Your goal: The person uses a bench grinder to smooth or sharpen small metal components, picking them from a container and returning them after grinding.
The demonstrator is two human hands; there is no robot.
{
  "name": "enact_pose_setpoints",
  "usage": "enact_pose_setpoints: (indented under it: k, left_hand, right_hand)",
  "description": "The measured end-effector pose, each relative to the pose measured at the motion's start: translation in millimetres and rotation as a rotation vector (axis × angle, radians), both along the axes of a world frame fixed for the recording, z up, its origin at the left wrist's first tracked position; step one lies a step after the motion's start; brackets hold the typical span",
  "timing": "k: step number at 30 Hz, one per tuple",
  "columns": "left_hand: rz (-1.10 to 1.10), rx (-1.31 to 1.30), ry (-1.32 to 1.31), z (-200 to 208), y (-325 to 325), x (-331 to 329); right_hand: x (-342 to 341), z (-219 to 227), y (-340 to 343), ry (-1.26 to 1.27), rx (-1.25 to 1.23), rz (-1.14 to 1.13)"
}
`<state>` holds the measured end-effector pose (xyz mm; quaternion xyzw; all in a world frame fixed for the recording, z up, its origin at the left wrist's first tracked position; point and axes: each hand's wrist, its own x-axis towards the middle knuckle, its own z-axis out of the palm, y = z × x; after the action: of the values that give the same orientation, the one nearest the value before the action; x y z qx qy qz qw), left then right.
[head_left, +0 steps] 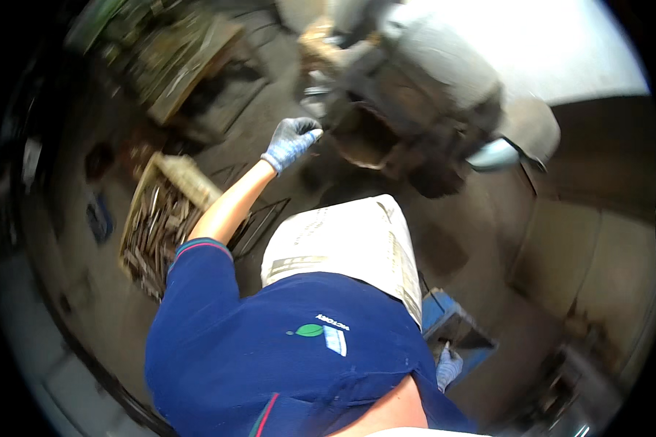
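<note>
My left hand (294,142), in a blue-and-grey knit glove, is raised in front of me at the end of my outstretched arm. Its fingers are curled together; whatever they hold, if anything, is hidden. It is nearest to a dark, blurred machine-like bulk (408,109) with an opening facing me. Low at my right side, my right hand (449,368) wears a similar glove and is partly covered by my body. Its fingers look closed beside a blue box (481,355) with a dark inside; a small pale tip shows above them, too small to name.
A pale printed sack-like cloth (335,237) covers my lap. To the left stands a wooden crate (129,237) filled with brown strips, beside a dark metal frame (270,218). Farther off is a cluttered bench (186,80). Pale panels (561,247) stand at right.
</note>
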<state>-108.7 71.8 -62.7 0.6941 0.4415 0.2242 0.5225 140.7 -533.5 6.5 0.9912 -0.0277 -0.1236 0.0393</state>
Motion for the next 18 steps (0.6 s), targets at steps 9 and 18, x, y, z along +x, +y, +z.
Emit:
enact_pose_setpoints:
  k: [9,18]
  left_hand:
    - [0.728,0.072,0.227,3,-59,-279]
    - [0.748,-0.182,1.037,-14,-87,-371]
  right_hand:
    - [70,21,220,0.024,0.857,0.851]
    - [81,-4,270,0.259,0.871,0.933]
